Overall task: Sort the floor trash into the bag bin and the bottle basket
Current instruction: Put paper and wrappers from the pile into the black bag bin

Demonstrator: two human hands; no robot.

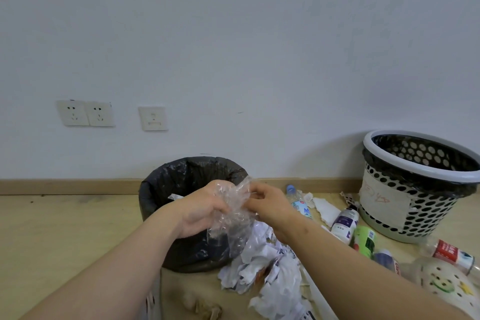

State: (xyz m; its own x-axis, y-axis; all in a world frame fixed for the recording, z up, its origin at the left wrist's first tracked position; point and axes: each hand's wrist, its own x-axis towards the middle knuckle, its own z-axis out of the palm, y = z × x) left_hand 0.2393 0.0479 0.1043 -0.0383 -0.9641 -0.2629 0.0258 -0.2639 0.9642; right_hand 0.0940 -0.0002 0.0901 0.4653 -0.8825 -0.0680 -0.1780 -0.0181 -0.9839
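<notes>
Plastic wrap (233,213), clear and crinkly, is held up with both hands right over the front edge of the bin (161,189), the round one lined with a black bag. The left hand (200,209) has its fingers curled around the wrap's left side, and the right hand (270,205) is pinching the top right edge with its fingertips, so neither hand is spread open. The bottom of the wrap hangs down in front of the bin wall.

Just below and to the right there's a paper pile (272,267) of crumpled white sheets on the floor, touching the bin's base. Past that, a bunch of bottles lie on their sides: a water bottle (298,202) near the baseboard, a white and purple bottle (344,221), a green bottle (365,238) and a red-label bottle (452,252). The basket (415,205), white with holes and a dark liner, stands upright by the wall on the far right. 2 outlets (85,113) sit on the wall at left.
</notes>
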